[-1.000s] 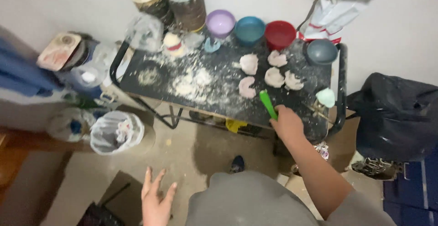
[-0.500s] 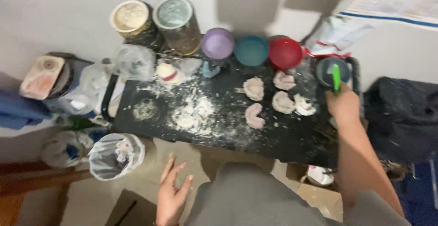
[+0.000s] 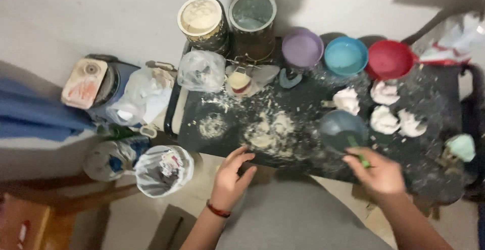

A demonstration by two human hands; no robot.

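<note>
My right hand (image 3: pixel 380 173) is closed around a thin green tool (image 3: pixel 359 153) at the near edge of a black, powder-dusted table (image 3: pixel 434 161). A dark blue-grey bowl (image 3: pixel 341 128) lies against its fingertips; whether the hand also holds the bowl I cannot tell. My left hand (image 3: pixel 231 173) is open, with its fingers spread on the table's front edge below piles of white powder (image 3: pixel 268 131). Several white lumps (image 3: pixel 384 119) lie to the right of the bowl.
Purple (image 3: pixel 302 48), blue (image 3: pixel 345 55) and red (image 3: pixel 390 59) bowls line the back edge, beside two round tins (image 3: pixel 252 12). A clear plastic bag (image 3: pixel 201 70) sits at the back left, and a mint-coloured piece (image 3: pixel 461 146) at the right. A bag-lined bin (image 3: pixel 164 169) stands on the floor to the left.
My right hand went to the far right corner, then came back to the near middle with the green tool and the dark bowl. My left hand rose to the table's front edge.
</note>
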